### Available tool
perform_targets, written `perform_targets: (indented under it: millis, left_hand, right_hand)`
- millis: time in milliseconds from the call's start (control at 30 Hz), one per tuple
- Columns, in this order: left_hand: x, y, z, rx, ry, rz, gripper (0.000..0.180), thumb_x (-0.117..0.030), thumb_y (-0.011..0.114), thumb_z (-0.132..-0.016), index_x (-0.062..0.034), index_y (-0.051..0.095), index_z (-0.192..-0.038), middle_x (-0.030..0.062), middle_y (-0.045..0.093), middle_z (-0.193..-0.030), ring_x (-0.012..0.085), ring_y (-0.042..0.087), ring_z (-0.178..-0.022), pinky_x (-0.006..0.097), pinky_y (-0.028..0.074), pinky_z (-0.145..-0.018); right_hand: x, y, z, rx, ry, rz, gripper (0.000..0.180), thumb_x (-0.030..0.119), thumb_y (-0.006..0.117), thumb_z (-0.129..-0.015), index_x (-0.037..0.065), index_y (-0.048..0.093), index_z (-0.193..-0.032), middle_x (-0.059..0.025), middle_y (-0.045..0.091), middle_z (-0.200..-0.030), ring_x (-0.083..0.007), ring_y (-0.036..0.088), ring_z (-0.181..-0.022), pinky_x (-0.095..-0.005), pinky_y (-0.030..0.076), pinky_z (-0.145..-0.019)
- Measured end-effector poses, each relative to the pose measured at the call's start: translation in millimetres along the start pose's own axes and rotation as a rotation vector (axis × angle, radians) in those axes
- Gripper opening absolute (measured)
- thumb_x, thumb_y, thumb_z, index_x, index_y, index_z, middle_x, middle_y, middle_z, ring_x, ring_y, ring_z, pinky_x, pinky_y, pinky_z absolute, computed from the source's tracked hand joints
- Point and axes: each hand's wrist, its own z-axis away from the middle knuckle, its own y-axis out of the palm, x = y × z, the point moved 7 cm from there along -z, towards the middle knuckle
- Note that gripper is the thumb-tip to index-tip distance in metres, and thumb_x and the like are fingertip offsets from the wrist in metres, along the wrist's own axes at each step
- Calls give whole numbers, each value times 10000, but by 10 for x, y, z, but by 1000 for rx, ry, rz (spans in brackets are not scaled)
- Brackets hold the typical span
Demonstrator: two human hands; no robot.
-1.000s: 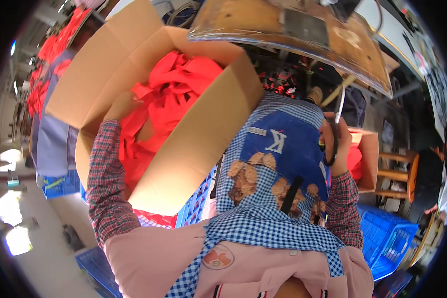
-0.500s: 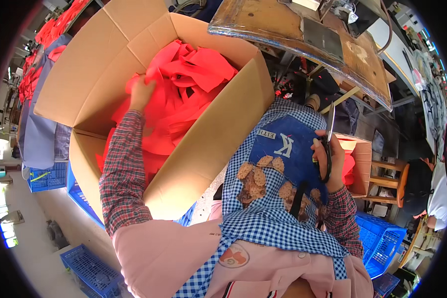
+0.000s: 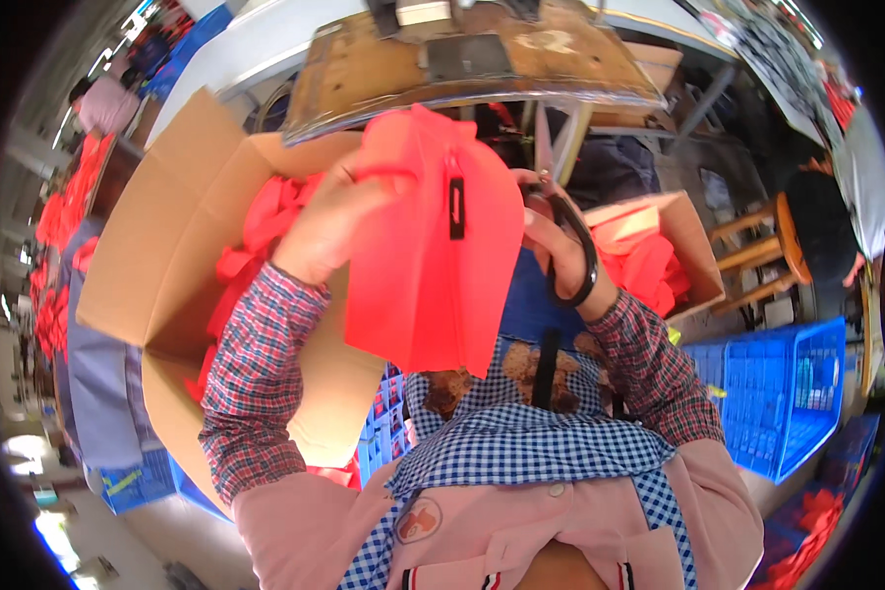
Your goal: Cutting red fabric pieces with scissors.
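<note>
My left hand [image 3: 329,221] holds up a red fabric piece [image 3: 428,251] with a small black tag, in front of my chest. Its top edge is pinched between my fingers. My right hand [image 3: 560,251] sits just behind the fabric's right edge and grips black scissors [image 3: 575,246] by their loops. The large open cardboard box [image 3: 177,246] of red fabric pieces stands on my left, under my left forearm.
A worn wooden worktable [image 3: 462,59] lies ahead. A smaller cardboard box [image 3: 674,246] with red pieces is on the right, beside a wooden stool [image 3: 772,246] and blue plastic crates [image 3: 782,393]. Another person [image 3: 103,103] stands far left.
My left hand has come out of the big box with a red fabric piece and raised it in front of me. My right hand with the scissors has moved up to it.
</note>
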Motion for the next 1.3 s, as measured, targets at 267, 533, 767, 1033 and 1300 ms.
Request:
perform_targets:
  millis: [267, 533, 767, 1033, 1300]
  left_hand:
    - [1043, 715, -340, 199, -292, 123, 279, -134, 557, -948, -19, 588, -1200, 57, 666, -1092, 135, 653, -949, 281, 523, -838]
    - [863, 854, -148, 123, 72, -98, 308, -203, 583, -959, -8, 565, -1196, 58, 664, -1083, 140, 649, -943, 282, 523, -844]
    - [1021, 690, -100, -19, -23, -111, 332, -129, 668, -901, -2, 565, -1190, 58, 668, -1049, 128, 648, -908, 262, 532, -796]
    - [1142, 734, -42, 10, -131, 161, 304, -135, 644, -922, -19, 572, -1193, 62, 667, -1049, 133, 650, -904, 268, 540, -783]
    - [1123, 504, -32, -118, -123, 127, 273, -130, 632, -929, -21, 577, -1173, 65, 666, -1037, 144, 654, -907, 270, 551, -764]
  right_hand:
    - [13, -354, 145, -151, -62, 51, 431, 50, 688, -865, 40, 510, -1258, -29, 624, -1092, -94, 581, -985, -243, 464, -863]
    - [-159, -472, 85, -218, -135, 298, 401, 40, 699, -854, 54, 524, -1215, 16, 609, -944, -51, 558, -849, -220, 469, -749]
    - [-167, -482, 53, -259, -122, 333, 367, 32, 700, -842, 52, 538, -1172, 24, 581, -872, -39, 546, -804, -206, 466, -720]
    - [-230, -503, 104, -213, 125, -38, 362, 234, 686, -878, 37, 560, -1155, -23, 619, -851, -120, 606, -731, -253, 497, -696]
    - [-216, -363, 379, -70, 207, 503, 422, 350, 533, -987, 23, 512, -1251, -72, 612, -1022, -112, 579, -955, -266, 471, -847]
